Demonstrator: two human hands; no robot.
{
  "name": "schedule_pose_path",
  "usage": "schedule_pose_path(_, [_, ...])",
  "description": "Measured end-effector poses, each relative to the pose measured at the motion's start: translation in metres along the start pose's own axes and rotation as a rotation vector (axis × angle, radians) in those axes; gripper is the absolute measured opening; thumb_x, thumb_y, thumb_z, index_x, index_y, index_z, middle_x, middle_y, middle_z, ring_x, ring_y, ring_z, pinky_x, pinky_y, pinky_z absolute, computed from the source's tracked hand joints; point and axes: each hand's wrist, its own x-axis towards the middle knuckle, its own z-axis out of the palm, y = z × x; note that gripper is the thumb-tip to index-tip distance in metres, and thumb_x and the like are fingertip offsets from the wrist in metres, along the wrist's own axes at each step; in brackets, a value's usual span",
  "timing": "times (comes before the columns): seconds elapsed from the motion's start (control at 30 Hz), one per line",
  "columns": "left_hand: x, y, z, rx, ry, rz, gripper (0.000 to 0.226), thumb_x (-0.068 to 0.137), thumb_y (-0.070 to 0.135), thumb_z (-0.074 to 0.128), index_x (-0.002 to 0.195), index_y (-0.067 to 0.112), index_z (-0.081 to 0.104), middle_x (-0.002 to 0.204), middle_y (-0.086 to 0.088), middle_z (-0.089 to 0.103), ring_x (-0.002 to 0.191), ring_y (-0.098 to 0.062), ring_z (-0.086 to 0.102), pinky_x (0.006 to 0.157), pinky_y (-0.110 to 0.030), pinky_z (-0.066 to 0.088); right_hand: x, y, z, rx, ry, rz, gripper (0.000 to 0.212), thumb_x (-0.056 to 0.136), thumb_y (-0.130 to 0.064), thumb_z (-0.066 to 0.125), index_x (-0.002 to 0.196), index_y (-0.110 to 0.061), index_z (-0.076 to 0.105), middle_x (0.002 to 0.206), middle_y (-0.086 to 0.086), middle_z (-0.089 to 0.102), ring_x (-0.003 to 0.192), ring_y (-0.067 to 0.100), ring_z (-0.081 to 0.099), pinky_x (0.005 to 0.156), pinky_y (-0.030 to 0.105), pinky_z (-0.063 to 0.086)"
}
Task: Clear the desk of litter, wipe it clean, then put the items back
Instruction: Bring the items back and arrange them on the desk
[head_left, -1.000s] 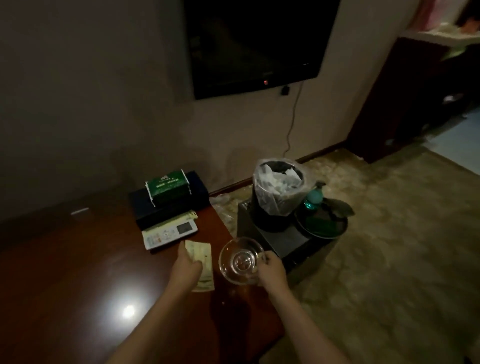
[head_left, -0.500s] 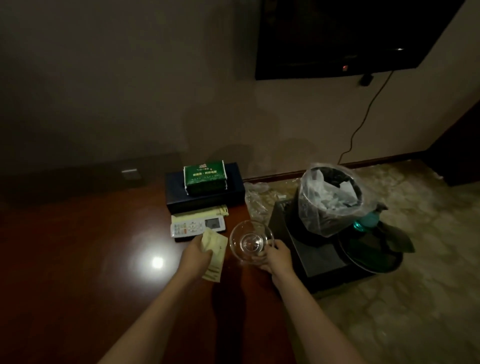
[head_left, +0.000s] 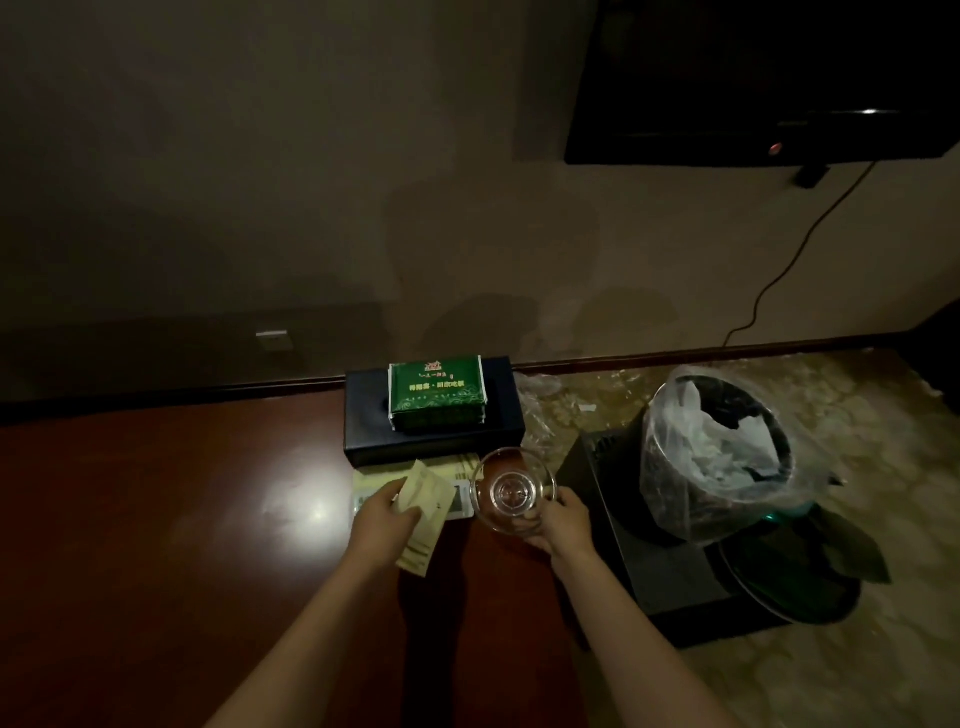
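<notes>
A clear glass ashtray (head_left: 511, 491) is gripped by its near rim in my right hand (head_left: 561, 525), held just above the right end of the dark red wooden desk (head_left: 182, 519). My left hand (head_left: 384, 525) grips a folded yellowish cloth or paper (head_left: 426, 514) over the desk. Partly hidden under that hand and cloth lies a white remote control (head_left: 460, 501). Behind them stands a dark blue box (head_left: 363, 436) with a green tissue pack (head_left: 436, 392) on top.
To the right of the desk a bin lined with a plastic bag (head_left: 711, 457) full of litter stands on a low black stand (head_left: 623, 530). A dark round tray (head_left: 795, 587) lies beside it on the carpet. A television (head_left: 753, 78) hangs on the wall.
The view has swung to the left, putting the bin further right. Both hands have moved toward the blue box, the ashtray now near the remote.
</notes>
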Motion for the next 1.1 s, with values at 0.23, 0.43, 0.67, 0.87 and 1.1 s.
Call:
schedule_pose_path(0.23, [0.021,-0.005,0.005,-0.013,-0.005,-0.043,0.044,0.091,0.008,0.056,0.135,0.015,0.051,0.125,-0.013,0.059,0.105,-0.03,0.059,0.075,-0.03,0.046,0.027,-0.002,0.004,-0.063,-0.033,0.019,0.028,0.093,0.003,0.044,0.114,-0.008,0.057,0.088,0.014,0.069,0.057,0.017,0.065,0.058,0.03,0.054])
schedule_pose_path(0.43, [0.027,-0.008,0.009,-0.011,-0.018,-0.082,0.038,0.092,0.01,0.057,0.13,0.009,0.054,0.118,-0.014,0.062,0.092,-0.026,0.062,0.062,-0.026,0.046,0.035,-0.006,0.011,-0.074,-0.092,0.032,0.024,0.096,0.001,0.041,0.112,-0.009,0.055,0.081,0.011,0.065,0.058,0.019,0.064,0.058,0.03,0.054])
schedule_pose_path(0.67, [0.029,-0.016,0.005,-0.007,-0.003,-0.108,0.038,0.092,0.012,0.058,0.13,0.01,0.053,0.119,-0.014,0.061,0.097,-0.031,0.063,0.073,-0.038,0.053,0.044,-0.002,0.013,-0.085,-0.108,0.077,0.026,0.099,-0.003,0.039,0.121,-0.006,0.052,0.068,0.008,0.059,0.058,0.019,0.063,0.062,0.033,0.054])
schedule_pose_path(0.87, [0.026,-0.019,-0.001,-0.031,-0.019,-0.101,0.038,0.092,0.012,0.058,0.13,0.012,0.054,0.115,-0.01,0.059,0.089,-0.026,0.061,0.065,-0.032,0.049,0.033,-0.01,0.001,-0.209,-0.106,0.027,0.029,0.095,-0.017,0.055,0.121,-0.004,0.057,0.083,0.008,0.062,0.075,0.018,0.06,0.071,0.034,0.054])
schedule_pose_path(1.1, [0.013,-0.001,-0.009,-0.057,-0.154,0.033,0.03,0.088,0.003,0.062,0.116,0.015,0.063,0.108,-0.01,0.066,0.089,-0.024,0.064,0.078,-0.034,0.052,-0.004,-0.024,0.009,-0.485,-0.192,-0.385,0.034,0.088,-0.023,0.067,0.12,-0.013,0.061,0.105,-0.002,0.061,0.095,0.011,0.058,0.07,0.015,0.046])
